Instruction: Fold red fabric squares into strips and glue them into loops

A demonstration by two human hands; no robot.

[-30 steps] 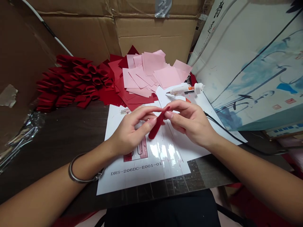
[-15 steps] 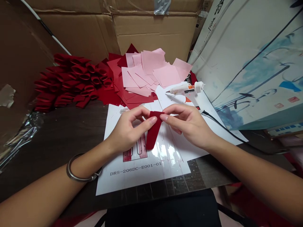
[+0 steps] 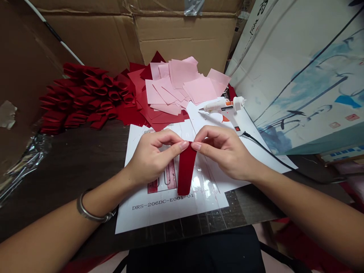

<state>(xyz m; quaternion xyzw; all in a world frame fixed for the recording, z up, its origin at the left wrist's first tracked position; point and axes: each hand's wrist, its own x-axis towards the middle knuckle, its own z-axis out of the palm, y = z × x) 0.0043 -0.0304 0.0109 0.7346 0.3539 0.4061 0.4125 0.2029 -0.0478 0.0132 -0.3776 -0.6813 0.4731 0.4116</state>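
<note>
dark wooden table [image 3: 71,170], white printed sheet [image 3: 170,216] on top; red felt strip [image 3: 186,170] over sheet, top end grasped between left hand [image 3: 153,157] and right hand [image 3: 224,151]; hot glue gun [image 3: 220,107] beyond, near pink paper squares [image 3: 182,81].

Paper squares [image 3: 182,83] lie behind a hot glue gun [image 3: 218,107] resting on a paper sheet [image 3: 250,127].

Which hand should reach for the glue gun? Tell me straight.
Probably the right hand: the hot glue gun lies just beyond it, farther from the left hand. Both hands pinch the red velvet strip.
</note>
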